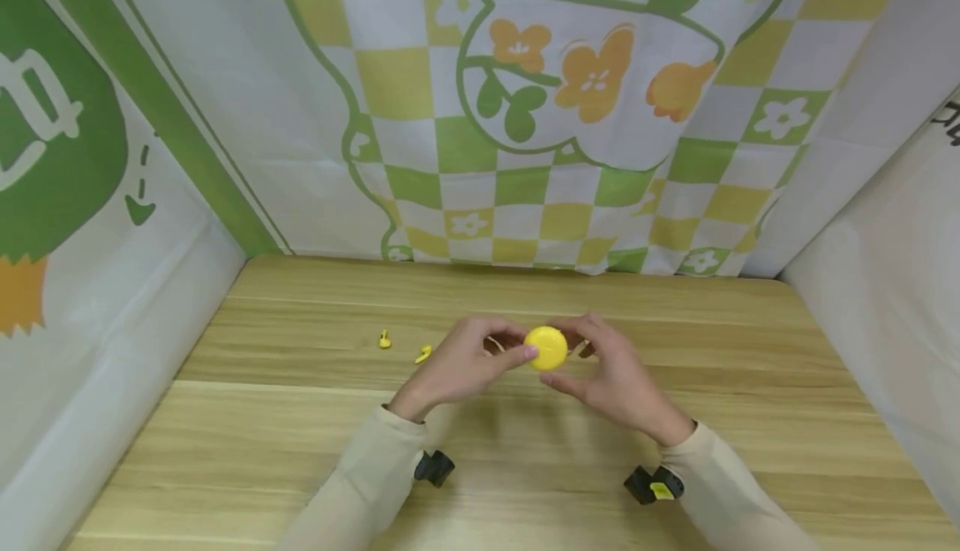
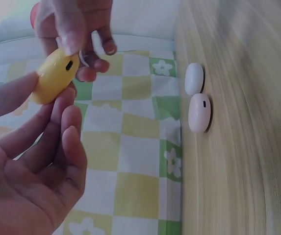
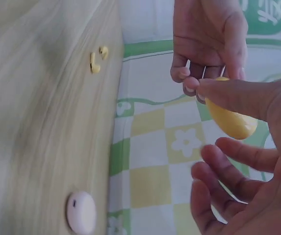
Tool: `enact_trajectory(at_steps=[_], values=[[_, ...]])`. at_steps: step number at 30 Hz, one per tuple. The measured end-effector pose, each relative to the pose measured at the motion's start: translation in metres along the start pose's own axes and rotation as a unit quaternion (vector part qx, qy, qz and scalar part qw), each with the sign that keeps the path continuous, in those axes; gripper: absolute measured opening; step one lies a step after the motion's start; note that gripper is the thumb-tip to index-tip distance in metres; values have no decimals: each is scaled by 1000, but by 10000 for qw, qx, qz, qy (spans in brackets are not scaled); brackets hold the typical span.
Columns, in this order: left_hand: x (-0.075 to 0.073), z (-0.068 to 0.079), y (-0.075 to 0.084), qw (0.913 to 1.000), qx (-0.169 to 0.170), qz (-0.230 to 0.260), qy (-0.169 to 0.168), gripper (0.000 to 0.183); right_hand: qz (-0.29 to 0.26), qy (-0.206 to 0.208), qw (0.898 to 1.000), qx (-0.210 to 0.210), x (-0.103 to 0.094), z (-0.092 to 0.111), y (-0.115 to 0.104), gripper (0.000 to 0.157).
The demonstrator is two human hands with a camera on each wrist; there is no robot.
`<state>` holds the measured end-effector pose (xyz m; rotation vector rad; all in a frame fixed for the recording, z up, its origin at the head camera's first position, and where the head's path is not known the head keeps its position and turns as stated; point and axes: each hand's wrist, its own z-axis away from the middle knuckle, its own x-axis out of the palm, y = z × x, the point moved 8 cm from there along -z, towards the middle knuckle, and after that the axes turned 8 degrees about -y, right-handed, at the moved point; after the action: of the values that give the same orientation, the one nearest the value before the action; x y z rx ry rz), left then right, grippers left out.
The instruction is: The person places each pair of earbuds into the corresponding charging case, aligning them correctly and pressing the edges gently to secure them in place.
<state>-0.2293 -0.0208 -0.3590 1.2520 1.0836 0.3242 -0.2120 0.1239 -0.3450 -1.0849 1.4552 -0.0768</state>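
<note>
My left hand (image 1: 467, 361) pinches a round yellow earbud charging case (image 1: 546, 348) between thumb and fingers, held over the wooden table. A small dark port shows on the case's edge in the left wrist view. Around the case's right side sits my right hand (image 1: 617, 369), its thumb at the near rim and its other fingers loosely bent. In the right wrist view, a gap separates those fingers from the case, while the thumb overlaps it. Two yellow earbuds (image 1: 385, 339) (image 3: 95, 63) lie on the table left of my left hand.
In the left wrist view, a white case (image 2: 194, 78) and a pale pink case (image 2: 199, 113) lie side by side on the wooden table (image 1: 300, 443). A patterned cloth (image 1: 525, 209) hangs behind the table's far edge. White cloth walls stand at both sides.
</note>
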Motion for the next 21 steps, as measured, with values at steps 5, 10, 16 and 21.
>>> enact_trajectory(at_steps=[5,10,16,21], values=[[-6,2,1,9992,66,265,304,22,-1270,-133,9895,684,2,-1,15,41],[-7,2,0,9987,84,297,402,22,-1890,-117,9766,1019,2,-2,20,33],[-8,2,2,9986,222,321,369,24,-2207,-65,9699,1024,4,-3,19,27],[-10,1,7,9979,404,278,431,28,-2343,-16,9683,869,6,-4,17,24]])
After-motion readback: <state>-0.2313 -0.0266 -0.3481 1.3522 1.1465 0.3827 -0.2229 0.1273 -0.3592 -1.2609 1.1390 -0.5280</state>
